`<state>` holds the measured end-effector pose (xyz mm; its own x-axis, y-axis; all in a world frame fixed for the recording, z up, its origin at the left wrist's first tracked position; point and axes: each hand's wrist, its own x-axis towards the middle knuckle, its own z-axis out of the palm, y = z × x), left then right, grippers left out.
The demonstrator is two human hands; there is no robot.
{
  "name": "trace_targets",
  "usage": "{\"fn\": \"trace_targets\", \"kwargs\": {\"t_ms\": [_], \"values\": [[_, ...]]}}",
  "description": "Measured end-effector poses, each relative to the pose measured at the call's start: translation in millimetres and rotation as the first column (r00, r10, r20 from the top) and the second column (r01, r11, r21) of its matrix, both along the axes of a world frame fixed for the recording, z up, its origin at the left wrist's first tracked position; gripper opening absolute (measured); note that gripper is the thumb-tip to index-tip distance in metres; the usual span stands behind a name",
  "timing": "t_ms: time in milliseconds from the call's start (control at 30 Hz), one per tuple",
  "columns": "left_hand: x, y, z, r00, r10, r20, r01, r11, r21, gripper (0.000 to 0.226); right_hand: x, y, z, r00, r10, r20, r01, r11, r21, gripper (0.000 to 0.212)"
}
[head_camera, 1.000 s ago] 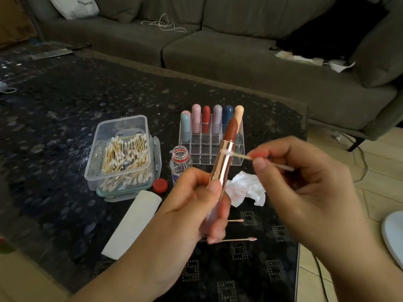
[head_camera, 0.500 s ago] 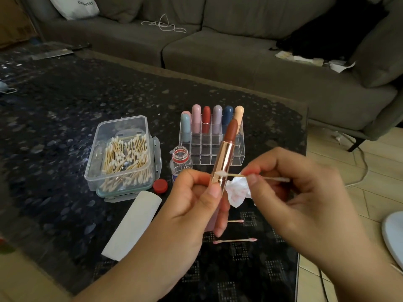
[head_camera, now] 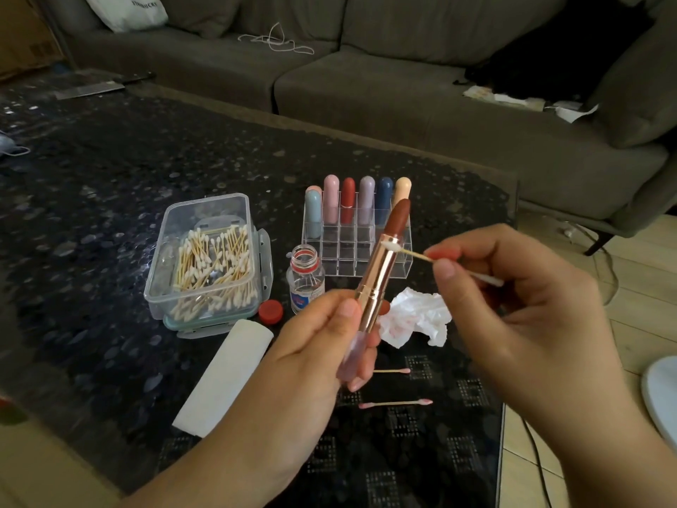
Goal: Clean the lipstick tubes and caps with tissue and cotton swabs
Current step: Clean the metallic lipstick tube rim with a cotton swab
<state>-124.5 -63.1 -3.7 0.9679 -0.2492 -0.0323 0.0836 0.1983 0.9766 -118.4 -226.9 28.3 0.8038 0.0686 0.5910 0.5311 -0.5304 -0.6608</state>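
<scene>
We see the left hand [head_camera: 322, 346] wrapped around the bottom of an open lipstick tube [head_camera: 379, 280], holding it up over the dark table [head_camera: 110, 214]. Its thumb presses the shiny gold part, and the curled fingers hide most of the pale lower end. The brown-red stick pokes out on top and covers part of the peach cap behind it.

The right hand [head_camera: 513, 309] pinches a cotton swab [head_camera: 417, 255] between thumb and pointer finger. The swab's white tip touches the gold rim just under the red stick. Its far tip peeks out past the fingers.

Behind stands a clear rack [head_camera: 357, 247] with six capped lipsticks [head_camera: 361, 199]; we cannot tell what its empty-looking slots hold. A crumpled tissue [head_camera: 417, 315] lies partly behind the left hand. Two used swabs [head_camera: 395, 402] lie near, one half hidden. A box of swabs [head_camera: 210, 262], a small open bottle [head_camera: 304, 278], a red lid [head_camera: 271, 311] and a folded tissue [head_camera: 223, 375] sit on the left. The bottle's label is too blurry to read.
</scene>
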Motion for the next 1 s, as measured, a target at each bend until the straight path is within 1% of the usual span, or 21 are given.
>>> {"fn": "trace_targets", "kwargs": {"t_ms": [133,233,433,567,633,733,900,1000], "values": [[-0.1,0.7,-2.9,1.000,-0.005,0.025,0.005,1.000,0.013,0.025,-1.5,-0.2,-1.4,1.000,0.021,0.003,-0.021,0.999,0.033,0.008],[-0.2,1.1,-3.3,0.998,-0.023,0.055,0.021,0.999,0.026,0.021,-0.6,-0.9,-0.6,1.000,-0.005,0.026,0.004,0.999,0.044,0.007],[-1.1,1.4,-5.6,0.995,-0.039,0.092,0.034,0.998,0.051,0.030,0.1,1.4,-0.2,1.000,-0.015,0.023,0.015,1.000,0.010,0.008],[0.6,0.1,-6.6,0.994,-0.022,0.111,0.016,0.998,0.061,0.029,-1.6,2.4,0.3,0.998,0.066,-0.004,-0.066,0.997,-0.030,0.010],[0.9,0.5,-7.1,0.992,-0.022,0.124,0.014,0.997,0.070,0.027,-1.7,1.8,0.5,0.999,0.053,0.005,-0.053,0.999,-0.011,0.010],[0.3,0.5,-7.6,0.990,-0.033,0.140,0.021,0.996,0.092,0.026,-0.2,0.2,0.8,0.999,-0.019,0.034,0.019,1.000,-0.006,0.008],[1.0,-0.1,-8.6,0.992,-0.019,0.123,0.012,0.998,0.056,0.025,-1.0,3.0,-1.0,0.998,0.067,0.008,-0.067,0.996,-0.058,0.011],[1.2,-0.1,-7.2,0.992,-0.023,0.126,0.016,0.998,0.057,0.025,-0.3,2.3,-0.2,0.999,0.038,0.027,-0.038,0.999,-0.017,0.009]]}}
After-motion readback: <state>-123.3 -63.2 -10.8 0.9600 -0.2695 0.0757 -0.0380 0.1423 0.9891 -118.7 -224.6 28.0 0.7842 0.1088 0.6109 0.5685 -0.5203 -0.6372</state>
